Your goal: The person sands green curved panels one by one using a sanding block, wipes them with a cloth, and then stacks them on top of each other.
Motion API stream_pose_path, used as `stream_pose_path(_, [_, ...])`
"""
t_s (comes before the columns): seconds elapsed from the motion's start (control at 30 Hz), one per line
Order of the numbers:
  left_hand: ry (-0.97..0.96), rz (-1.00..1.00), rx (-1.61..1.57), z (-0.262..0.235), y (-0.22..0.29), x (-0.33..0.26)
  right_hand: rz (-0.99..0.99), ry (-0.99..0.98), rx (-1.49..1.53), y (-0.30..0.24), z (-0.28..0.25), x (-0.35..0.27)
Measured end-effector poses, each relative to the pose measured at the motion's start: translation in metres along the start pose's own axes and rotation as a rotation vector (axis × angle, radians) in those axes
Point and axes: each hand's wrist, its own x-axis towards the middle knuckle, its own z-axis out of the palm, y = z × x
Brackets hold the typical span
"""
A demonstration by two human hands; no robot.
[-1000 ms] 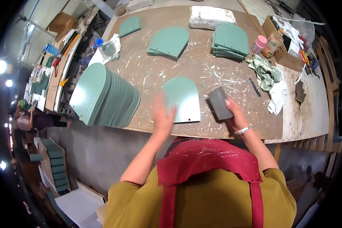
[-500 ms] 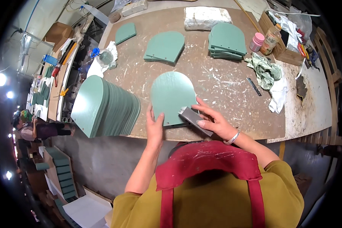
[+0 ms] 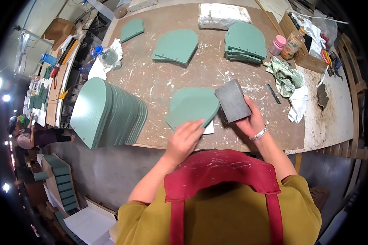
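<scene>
A green board (image 3: 192,107) with a rounded end lies at the middle of the table's near side, turned askew. My left hand (image 3: 186,139) grips its near right edge, fingers on top; its thumb is hidden. In my right hand (image 3: 252,121) is a grey sanding block (image 3: 234,101), its broad face turned up, beside the board's right corner. A small white piece (image 3: 209,128) shows under the board's near edge. To the left stands a long row of matching green boards (image 3: 110,114) on edge.
Green boards lie farther back: one small piece (image 3: 132,30), a short stack (image 3: 176,45) and a taller stack (image 3: 245,43). At right are a crumpled cloth (image 3: 284,73), a dark blade-like strip (image 3: 273,93), a pink jar (image 3: 277,45) and a wooden box (image 3: 310,61). A person (image 3: 26,136) is far left.
The board has turned and its rounded end no longer points away. My left hand has moved right along its near edge. My right hand has lifted the sanding block off rightward and tipped it face up.
</scene>
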Motion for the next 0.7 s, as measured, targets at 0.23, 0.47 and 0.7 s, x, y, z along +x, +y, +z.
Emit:
stream_pose_path(0.23, [-0.130, -0.055, -0.124, 0.027, -0.018, -0.015, -0.029, 0.116, -0.612, 0.005, -0.025, 0.012])
stream_pose_path(0.47, [-0.225, -0.364, 0.320, 0.049, -0.072, -0.001, -0.707, -0.774, -2.079, 0.037, 0.002, -0.023])
stream_pose_path(0.7, [-0.292, -0.402, 0.432, 0.053, -0.073, -0.004, -0.853, -0.210, -2.136, 0.003, -0.041, -0.008])
